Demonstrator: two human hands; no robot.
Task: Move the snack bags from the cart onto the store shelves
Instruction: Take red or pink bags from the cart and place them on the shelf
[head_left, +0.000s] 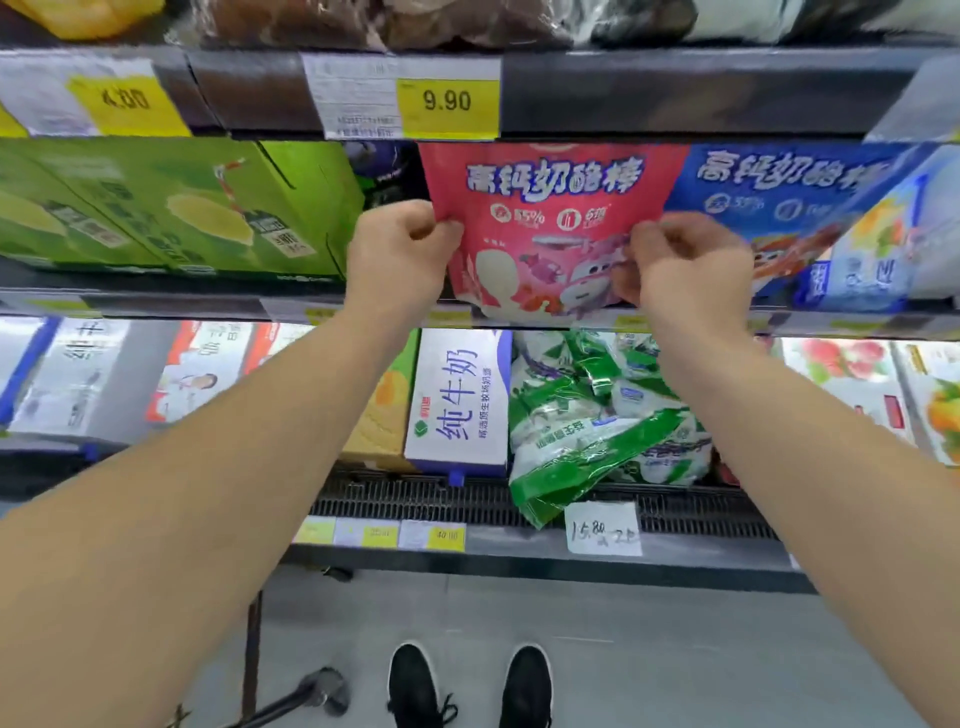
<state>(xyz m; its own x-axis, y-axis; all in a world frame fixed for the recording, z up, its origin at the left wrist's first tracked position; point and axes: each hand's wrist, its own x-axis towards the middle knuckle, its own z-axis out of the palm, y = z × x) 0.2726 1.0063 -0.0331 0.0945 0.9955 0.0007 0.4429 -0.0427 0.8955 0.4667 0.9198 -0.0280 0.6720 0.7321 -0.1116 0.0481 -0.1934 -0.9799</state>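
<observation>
- Red snack bag (550, 228) is upright at the front of the middle shelf (156, 304), its bottom edge hanging slightly over the shelf lip.
- Left hand (400, 254): fingers curled, pinching the bag's left edge about halfway up.
- Right hand (685, 265): fingers curled, pinching the bag's right edge, a bit lower than the left.
- Both forearms reach up and forward from the bottom corners of the view.
- Blue snack bag (779, 208) sits just beside the red one on its right, touching or overlapping it, same lettering style.
- Green cartons (171, 208) lie left of the red bag on the same shelf, with a dark gap between them.
- Yellow price tag (447, 101) reading 9.90 sits on the upper shelf edge, directly above the red bag.
- Lower shelf: white milk carton (460, 400) standing under the left hand, green-and-white packets (592, 421) piled loosely beside it to the right.
- Handwritten white label (602, 529) is stuck on the lower shelf front under the packets.
- Black shoes (467, 686) on the grey floor at the bottom centre.
- Cart is not identifiable; only a dark metal piece shows at bottom left.
</observation>
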